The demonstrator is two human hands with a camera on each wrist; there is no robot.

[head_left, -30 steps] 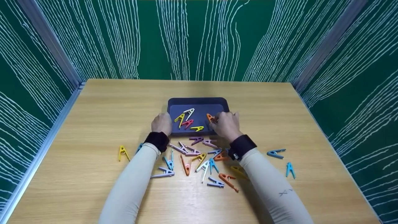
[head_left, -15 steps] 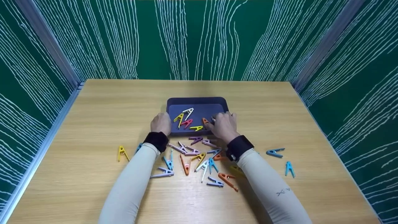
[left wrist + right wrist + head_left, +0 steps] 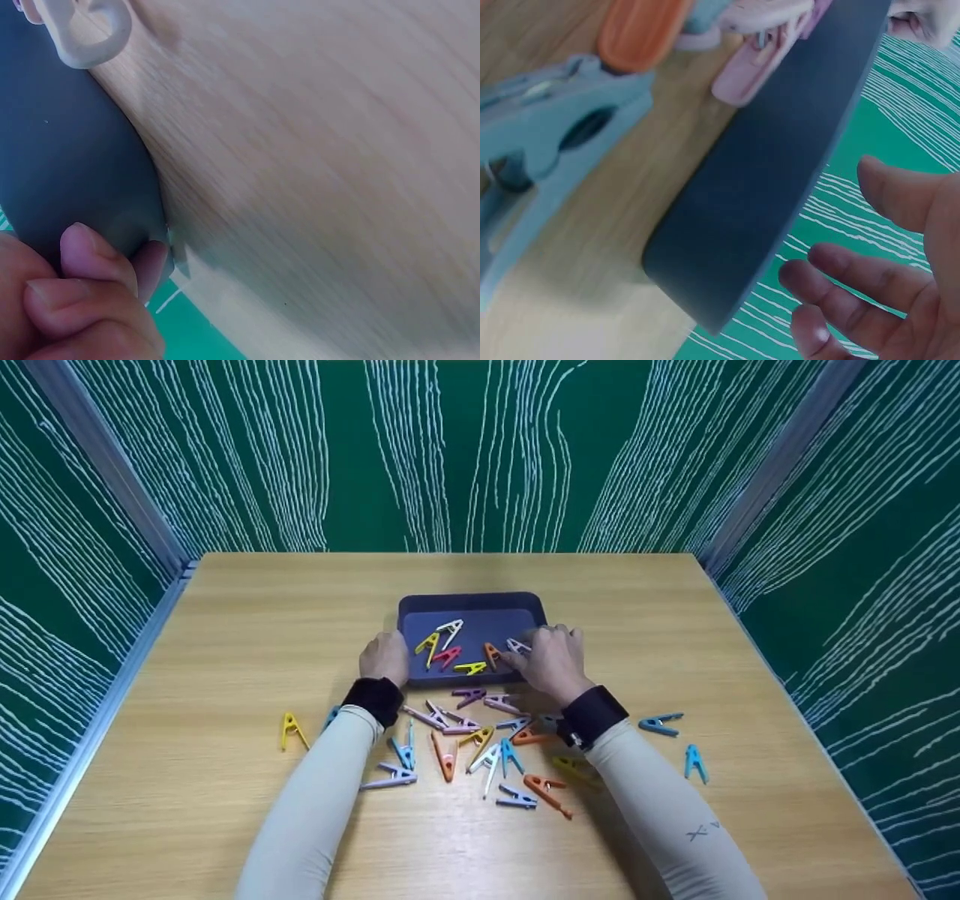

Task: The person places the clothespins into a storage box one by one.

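Note:
At the dark grey tray (image 3: 484, 620), my left hand (image 3: 385, 658) grips the left rim; the left wrist view shows curled fingers (image 3: 82, 259) at the tray's corner. My right hand (image 3: 553, 661) hovers over the right side, holding nothing, its fingers spread apart in the right wrist view. By its thumb, an orange clothespin (image 3: 491, 654) and a pale lilac clothespin (image 3: 517, 646) lie in the tray. Further left inside are a white clothespin (image 3: 451, 631), a red clothespin (image 3: 448, 657) and two yellow ones, including a small yellow clothespin (image 3: 470, 667).
Many-coloured clothespins lie scattered before the tray, among them a purple clothespin (image 3: 469, 695) and an orange-pink clothespin (image 3: 445, 757). A yellow clothespin (image 3: 291, 729) lies far left, a blue clothespin (image 3: 695, 763) far right. Green white-streaked walls (image 3: 510, 457) surround the wooden table (image 3: 300, 600).
My right hand let go of the orange and pale lilac clothespins inside the tray, then drew slightly right with its fingers opened. My left hand stays on the rim.

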